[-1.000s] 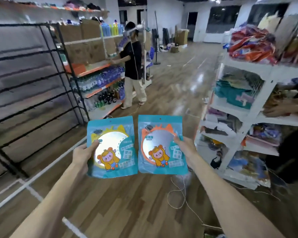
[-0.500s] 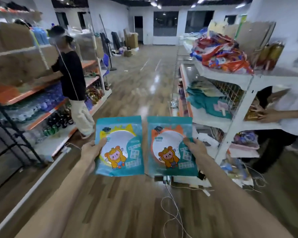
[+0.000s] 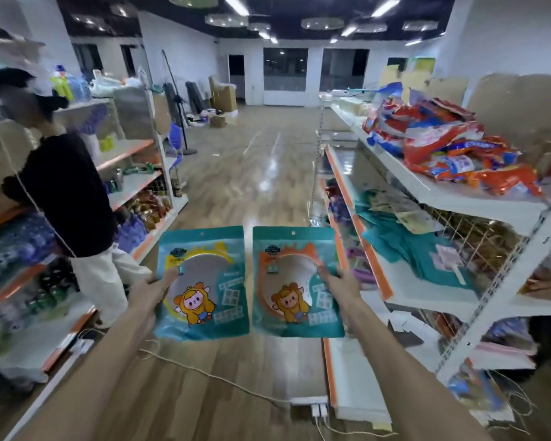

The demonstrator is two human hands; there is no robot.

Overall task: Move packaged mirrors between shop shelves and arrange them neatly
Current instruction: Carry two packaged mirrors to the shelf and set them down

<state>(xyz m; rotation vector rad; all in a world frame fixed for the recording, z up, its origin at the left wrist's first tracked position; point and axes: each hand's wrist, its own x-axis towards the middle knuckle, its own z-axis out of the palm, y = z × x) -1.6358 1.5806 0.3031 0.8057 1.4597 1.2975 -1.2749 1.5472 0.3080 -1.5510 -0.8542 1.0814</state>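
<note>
I hold two teal packaged mirrors side by side in front of me over the aisle floor. My left hand [image 3: 151, 289] grips the left edge of the yellow-framed mirror pack [image 3: 204, 281]. My right hand [image 3: 339, 283] grips the right side of the orange-framed mirror pack [image 3: 295, 283]. Both packs are upright, facing me, each with a cartoon figure on the front. The white shop shelf [image 3: 427, 300] to my right carries several teal packs [image 3: 404, 240] on its middle level.
A person in a black top [image 3: 64, 192] stands at the left shelving [image 3: 134, 186] with bottles. Red snack bags [image 3: 452, 148] pile on the right unit's top shelf. Another person's hand [image 3: 547, 284] reaches in at far right. A cord and power strip [image 3: 312, 405] lie on the wooden floor.
My view has swung right, from the empty black rack toward the aisle and the white shelf. Both packs stay held in front of me, now nearer to the right shelf.
</note>
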